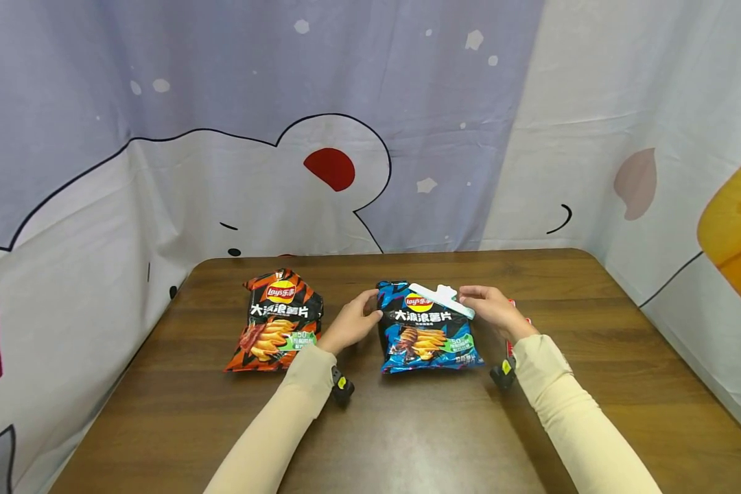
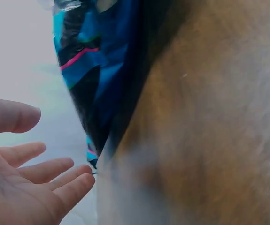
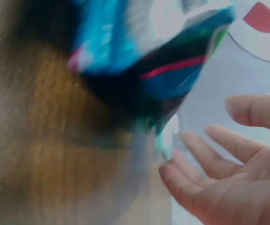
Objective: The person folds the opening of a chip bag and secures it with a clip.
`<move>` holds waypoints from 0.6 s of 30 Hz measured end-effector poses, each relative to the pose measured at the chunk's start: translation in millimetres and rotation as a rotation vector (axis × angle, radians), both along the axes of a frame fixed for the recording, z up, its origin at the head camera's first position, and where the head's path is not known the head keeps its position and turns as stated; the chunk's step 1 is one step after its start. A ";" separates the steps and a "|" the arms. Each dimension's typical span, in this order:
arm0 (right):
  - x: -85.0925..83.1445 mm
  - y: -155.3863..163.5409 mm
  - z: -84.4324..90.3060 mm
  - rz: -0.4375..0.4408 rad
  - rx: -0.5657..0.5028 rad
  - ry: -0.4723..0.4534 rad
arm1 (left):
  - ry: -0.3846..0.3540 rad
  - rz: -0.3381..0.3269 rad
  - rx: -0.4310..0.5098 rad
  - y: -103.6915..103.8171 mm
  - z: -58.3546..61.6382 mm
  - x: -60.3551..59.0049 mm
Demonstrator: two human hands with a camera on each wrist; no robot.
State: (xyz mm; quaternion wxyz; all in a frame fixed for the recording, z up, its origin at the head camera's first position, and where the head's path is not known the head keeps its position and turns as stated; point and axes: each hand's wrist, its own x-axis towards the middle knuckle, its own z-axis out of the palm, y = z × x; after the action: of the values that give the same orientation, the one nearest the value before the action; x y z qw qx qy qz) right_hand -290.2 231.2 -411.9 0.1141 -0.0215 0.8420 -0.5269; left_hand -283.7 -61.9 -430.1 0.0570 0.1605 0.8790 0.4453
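Brown wood-grain table [image 1: 407,439] fills the space in front of me, backed by a draped cartoon cloth [image 1: 222,137] in lilac and white. Near the middle of the table lies the blue crisp bag [image 1: 428,327], flat on its back with its top edge pointing away from me. A white clip [image 1: 441,300] sits slantwise across the bag's far right corner.

My right hand [image 1: 492,309] is at that far right corner, fingertips at the right end of the clip. In the right wrist view my fingers [image 3: 205,154] are spread and only gently bent, palm toward the bag's edge, and they are not wrapped around anything; whether the tips actually touch the clip I cannot tell, as that view is blurred.

My left hand [image 1: 352,322] is at the bag's left edge, near its upper part. In the left wrist view the fingers [image 2: 55,171] are loose and nearly straight, the palm facing the bag [image 2: 95,70], just beside it and gripping nothing.

To the left of my left hand, well apart from the blue bag, an orange crisp bag [image 1: 276,320] lies flat on the table. Behind my right wrist, on the table's right part, a thin red thing [image 1: 511,322] peeps out; I cannot make out what it is.
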 end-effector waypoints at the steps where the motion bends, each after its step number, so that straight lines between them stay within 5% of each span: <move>1: 0.4 -0.6 1.7 0.005 0.004 0.006 | 0.004 0.003 0.003 -0.8 2.1 0.1; 18: 9.1 -12.6 29.5 -0.009 0.035 0.116 | 0.105 0.027 -0.029 -30.6 40.0 -0.4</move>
State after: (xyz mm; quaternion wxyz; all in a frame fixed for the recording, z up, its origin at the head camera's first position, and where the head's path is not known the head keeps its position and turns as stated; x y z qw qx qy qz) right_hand -281.1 218.6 -382.4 0.0631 -0.0460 0.8563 -0.5106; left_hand -284.1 -92.5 -390.1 0.0069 0.1709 0.8892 0.4243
